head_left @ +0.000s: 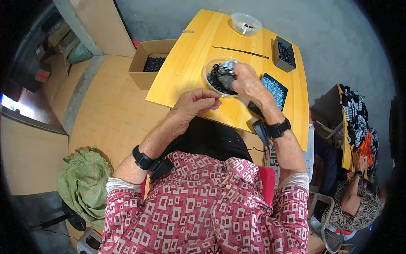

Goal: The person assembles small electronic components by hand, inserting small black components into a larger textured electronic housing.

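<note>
My right hand (pixel 247 80) hangs over the near-right rim of a clear round tub (pixel 204 76), its fingers curled closed. A pale blue-white and dark bundle (pixel 229 66) shows at those fingers; its kind is unclear. Inside the tub lie black ring-like pieces (pixel 215 79). Just in front of the tub, my left hand (pixel 193 108) is closed with thumb and forefinger together; anything between them is too small to make out. Beside my right wrist sits a black tray (pixel 285 86) of small shiny light-blue pieces (pixel 274 92).
A thin dark rod (pixel 240 52) lies across the yellow table (pixel 182 63). Behind it stand another clear tub (pixel 246 24) and a dark bin (pixel 284 54) of black pieces. Left of the table is a cardboard box (pixel 137 70). At right, another person's hand (pixel 362 163) touches orange material.
</note>
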Demonstrator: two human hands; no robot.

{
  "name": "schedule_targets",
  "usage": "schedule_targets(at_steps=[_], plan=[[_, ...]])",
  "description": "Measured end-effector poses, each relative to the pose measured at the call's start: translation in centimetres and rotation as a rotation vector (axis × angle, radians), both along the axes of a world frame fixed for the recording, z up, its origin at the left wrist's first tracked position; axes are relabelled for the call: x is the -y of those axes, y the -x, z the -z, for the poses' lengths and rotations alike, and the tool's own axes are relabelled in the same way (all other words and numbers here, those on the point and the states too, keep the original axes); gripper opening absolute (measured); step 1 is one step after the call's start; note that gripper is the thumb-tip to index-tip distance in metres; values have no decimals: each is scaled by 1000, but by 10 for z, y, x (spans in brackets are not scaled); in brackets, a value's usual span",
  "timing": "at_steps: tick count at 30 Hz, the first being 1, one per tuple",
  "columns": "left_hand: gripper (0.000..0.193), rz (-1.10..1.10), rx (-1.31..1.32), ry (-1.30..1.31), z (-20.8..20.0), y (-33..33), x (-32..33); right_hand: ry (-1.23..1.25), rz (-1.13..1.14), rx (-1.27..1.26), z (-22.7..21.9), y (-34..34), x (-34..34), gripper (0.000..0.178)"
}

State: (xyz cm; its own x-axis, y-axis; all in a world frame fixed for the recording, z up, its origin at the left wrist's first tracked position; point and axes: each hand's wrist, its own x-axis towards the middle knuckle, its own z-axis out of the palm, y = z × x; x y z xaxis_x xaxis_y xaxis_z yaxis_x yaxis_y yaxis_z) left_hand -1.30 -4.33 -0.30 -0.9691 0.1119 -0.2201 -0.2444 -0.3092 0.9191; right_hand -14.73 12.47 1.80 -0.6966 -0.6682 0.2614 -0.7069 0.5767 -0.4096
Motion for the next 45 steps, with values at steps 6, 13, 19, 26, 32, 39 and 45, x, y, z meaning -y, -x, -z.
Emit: schedule_targets(at_steps=[6, 13, 19, 26, 32, 39, 45], plan=[[22, -147, -76, -85, -6, 8, -8, 317, -107, 88, -29, -51, -17, 15], [17, -142, -163, -51, -15, 10, -24, 359, -183, -252, -17, -70, -29, 22], [15, -44, 1, -285, -25, 2, -33, 538, -93, -130, -19, -89, -44, 24], [15, -2, -52, -155, -27, -2, -38, 445, -89, -320, -26, -102, -48, 23], [18, -65, -176, -93, -24, -6, -42, 452, -30, -320, -14, -106, -50, 22], [21, -29, -148, -119, -16, -7, -44, 432, -69, -402, -3, -108, -53, 21], [24, 42, -74, -46, -4, -8, -43, 326, -69, -360, 8, -110, -55, 20]])
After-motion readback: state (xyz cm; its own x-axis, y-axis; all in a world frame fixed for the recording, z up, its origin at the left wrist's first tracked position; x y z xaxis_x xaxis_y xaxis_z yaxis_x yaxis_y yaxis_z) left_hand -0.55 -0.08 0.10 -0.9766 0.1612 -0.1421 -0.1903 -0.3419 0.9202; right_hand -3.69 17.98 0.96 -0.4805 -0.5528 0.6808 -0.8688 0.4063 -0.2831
